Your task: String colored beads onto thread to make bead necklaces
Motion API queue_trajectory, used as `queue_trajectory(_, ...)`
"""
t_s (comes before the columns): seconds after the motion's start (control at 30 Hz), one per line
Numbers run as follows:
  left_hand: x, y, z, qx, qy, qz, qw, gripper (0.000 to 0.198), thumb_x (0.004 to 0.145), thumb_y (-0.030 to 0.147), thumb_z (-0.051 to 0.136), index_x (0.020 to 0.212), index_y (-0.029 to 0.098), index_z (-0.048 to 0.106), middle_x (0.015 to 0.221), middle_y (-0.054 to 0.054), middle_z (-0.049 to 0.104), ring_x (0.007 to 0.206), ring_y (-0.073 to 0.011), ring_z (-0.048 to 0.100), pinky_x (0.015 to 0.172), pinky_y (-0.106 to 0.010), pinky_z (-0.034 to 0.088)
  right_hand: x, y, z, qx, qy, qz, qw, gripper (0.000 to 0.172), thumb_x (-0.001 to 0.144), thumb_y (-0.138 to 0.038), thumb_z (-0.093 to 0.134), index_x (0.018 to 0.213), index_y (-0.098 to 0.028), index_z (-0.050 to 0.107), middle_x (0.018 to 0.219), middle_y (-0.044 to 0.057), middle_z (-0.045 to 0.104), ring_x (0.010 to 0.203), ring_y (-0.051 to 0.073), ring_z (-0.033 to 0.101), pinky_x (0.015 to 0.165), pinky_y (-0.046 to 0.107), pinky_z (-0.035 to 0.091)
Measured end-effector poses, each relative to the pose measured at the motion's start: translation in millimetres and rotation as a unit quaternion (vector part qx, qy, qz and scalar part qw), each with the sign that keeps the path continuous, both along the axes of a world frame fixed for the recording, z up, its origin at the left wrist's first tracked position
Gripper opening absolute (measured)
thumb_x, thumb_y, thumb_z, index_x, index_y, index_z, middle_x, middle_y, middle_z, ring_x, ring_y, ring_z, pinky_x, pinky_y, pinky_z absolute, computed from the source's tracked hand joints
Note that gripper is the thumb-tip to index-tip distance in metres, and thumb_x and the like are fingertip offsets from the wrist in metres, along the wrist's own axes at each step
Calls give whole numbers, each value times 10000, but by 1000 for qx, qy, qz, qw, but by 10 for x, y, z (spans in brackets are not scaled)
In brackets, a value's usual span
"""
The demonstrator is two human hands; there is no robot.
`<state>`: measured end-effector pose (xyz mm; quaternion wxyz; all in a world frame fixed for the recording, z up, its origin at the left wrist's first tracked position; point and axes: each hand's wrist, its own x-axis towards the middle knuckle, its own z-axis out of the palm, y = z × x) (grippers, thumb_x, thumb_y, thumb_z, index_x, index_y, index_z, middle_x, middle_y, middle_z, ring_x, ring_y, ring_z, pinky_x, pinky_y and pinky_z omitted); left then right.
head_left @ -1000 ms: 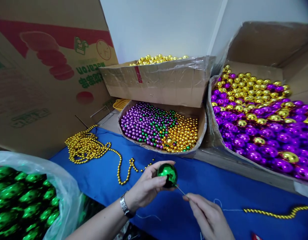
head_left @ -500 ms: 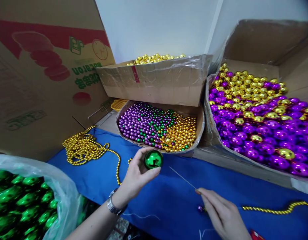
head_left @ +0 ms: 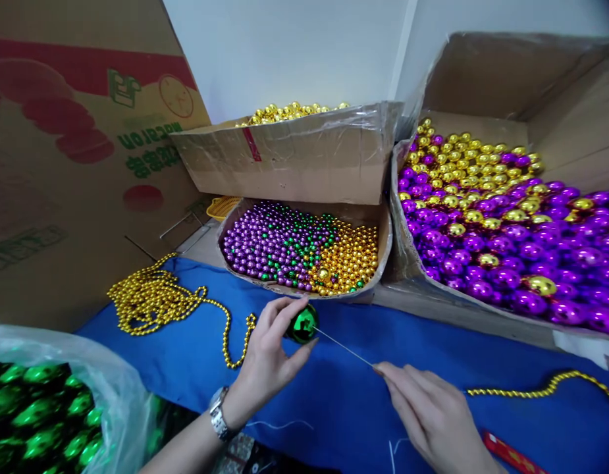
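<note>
Blue cloth-covered table (head_left: 432, 349): left hand (head_left: 269, 359) is pinching a shiny green plastic ball (head_left: 304, 324), light and slippery; right hand (head_left: 432, 415) is pinching a thin stiff needle (head_left: 344, 347).

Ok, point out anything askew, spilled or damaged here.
The cardboard tray of small beads has a bent, sagging rim, and its purple, green and gold beads are mixed together. Nothing has spilled onto the blue cloth.

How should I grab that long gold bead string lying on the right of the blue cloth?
Pinch the gold bead string from above, probably near its free end beside the right hand. It lies flat and thin on the blue cloth, so a fingertip pinch across it suits.
</note>
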<state>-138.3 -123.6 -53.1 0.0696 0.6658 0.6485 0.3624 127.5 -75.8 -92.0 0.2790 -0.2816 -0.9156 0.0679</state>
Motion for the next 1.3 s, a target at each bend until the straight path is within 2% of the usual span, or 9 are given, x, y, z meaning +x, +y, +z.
queue_trajectory(0.27,116,-66,-118,15,232,-74,970,682,736,-14,497,1337,302,431,1226,-126,439,1088,-317,387,864,-471,431,-116,48,213,141,-120,-41,982,338,833,-55,402,1059,-211,600,645,6,556,550,161,506,578,318,262)
queue_trajectory(0.43,93,-1,-31,-139,81,-174,971,625,691,111,613,1278,287,486,1172,-95,491,1002,-269,474,873,-454,439,-44,163,208,94,-160,-22,982,338,794,-42,442,979,-272,608,660,-12,569,560,163,521,566,307,255)
queue_trajectory(0.53,48,46,0,-157,-82,-119,977,577,713,215,663,1260,278,489,1159,-82,513,1022,-256,506,896,-428,440,30,147,169,110,-98,-68,987,294,866,-107,423,1063,-242,595,682,10,573,595,170,523,586,306,281)
queue_trajectory(0.7,91,57,-15,-216,-391,-54,893,608,735,307,690,1287,251,444,1024,-69,596,858,-211,590,712,-326,513,76,22,26,30,1,-40,999,262,908,-163,438,1131,-185,572,693,23,592,573,143,530,572,274,327)
queue_trajectory(0.87,106,70,-68,-116,-357,26,927,593,636,258,775,1189,228,561,1207,-83,564,1103,-264,520,947,-366,421,164,-22,-53,63,-14,-68,996,276,904,-159,464,1152,-196,578,672,9,601,547,138,548,571,274,363)
queue_trajectory(0.93,97,82,-83,-109,-450,34,886,536,681,274,744,1179,220,555,1198,-91,574,1085,-264,540,941,-384,429,167,-41,-63,23,13,-48,998,257,904,-152,460,1135,-185,569,736,23,642,579,139,582,590,268,403)
queue_trajectory(1.07,130,87,-87,-149,-727,5,670,369,834,347,579,1153,168,533,1125,-131,618,941,-246,630,845,-394,499,71,-128,-80,-55,58,-13,997,229,913,-135,417,1090,-178,556,834,45,687,656,146,642,633,254,478)
queue_trajectory(1.13,166,84,-77,-150,-784,6,602,358,859,354,544,1150,146,532,1128,-146,622,958,-245,636,853,-366,505,19,-174,-85,-63,64,-7,996,229,911,-124,408,1078,-175,556,826,47,691,674,153,658,650,254,504)
queue_trajectory(1.3,223,94,-40,-137,-807,14,574,366,880,349,520,1172,127,513,1130,-155,622,989,-251,634,845,-331,523,-20,-226,-87,-78,63,-9,995,230,901,-111,411,1043,-173,581,814,53,698,745,175,686,701,266,540)
